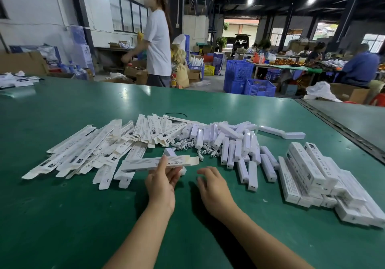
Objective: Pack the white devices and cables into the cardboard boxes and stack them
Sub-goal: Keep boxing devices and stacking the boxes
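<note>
Head view: left hand [161, 183] grips long slim cardboard box [141, 162], end flap open; right hand [212, 187] loose, empty, over green desk [62, 216]. Smooth white bar-shaped devices [235, 143] heaped mid-desk.

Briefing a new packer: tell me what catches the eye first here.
Flat boxes fan across the left of the table, white devices heap at centre, and packed boxes stack at right. In front, the left hand holds one open box; the right hand hovers empty.
</note>
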Demonstrator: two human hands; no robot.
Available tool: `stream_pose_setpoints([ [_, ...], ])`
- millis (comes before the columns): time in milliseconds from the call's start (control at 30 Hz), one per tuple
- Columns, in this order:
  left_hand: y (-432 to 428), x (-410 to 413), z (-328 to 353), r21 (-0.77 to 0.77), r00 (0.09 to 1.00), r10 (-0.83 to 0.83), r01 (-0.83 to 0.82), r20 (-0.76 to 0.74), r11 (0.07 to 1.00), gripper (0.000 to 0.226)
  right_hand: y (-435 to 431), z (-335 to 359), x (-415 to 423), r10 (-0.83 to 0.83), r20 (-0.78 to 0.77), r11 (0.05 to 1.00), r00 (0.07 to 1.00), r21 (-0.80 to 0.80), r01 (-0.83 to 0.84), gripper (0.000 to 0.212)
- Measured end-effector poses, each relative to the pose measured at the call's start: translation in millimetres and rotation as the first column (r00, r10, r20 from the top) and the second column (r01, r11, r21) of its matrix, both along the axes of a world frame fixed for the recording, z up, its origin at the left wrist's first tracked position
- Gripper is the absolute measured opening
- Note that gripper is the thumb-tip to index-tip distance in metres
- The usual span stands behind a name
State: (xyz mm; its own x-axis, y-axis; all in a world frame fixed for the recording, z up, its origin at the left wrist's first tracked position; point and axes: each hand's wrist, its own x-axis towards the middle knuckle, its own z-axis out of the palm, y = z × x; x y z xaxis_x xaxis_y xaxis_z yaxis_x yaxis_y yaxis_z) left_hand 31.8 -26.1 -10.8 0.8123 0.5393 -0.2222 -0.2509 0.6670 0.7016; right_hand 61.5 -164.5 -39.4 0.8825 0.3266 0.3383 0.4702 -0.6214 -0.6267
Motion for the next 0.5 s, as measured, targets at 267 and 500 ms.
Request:
stream_pose_setpoints([
  [267,0.2,4.7,-3.5,0.051,1.000,0.000,0.001,-0.015,0.999,0.024,25.6,1.7,55.5,-0.039,-0.055,0.896,0.998,-0.443,0.010,0.061],
  [500,3.6,8.9,-5.2,0.053,1.000,-0.015,0.016,-0.023,0.998,0.026,25.1,5.8,52.3,-0.064,0.038,0.961,0.997,-0.266,0.072,0.025],
])
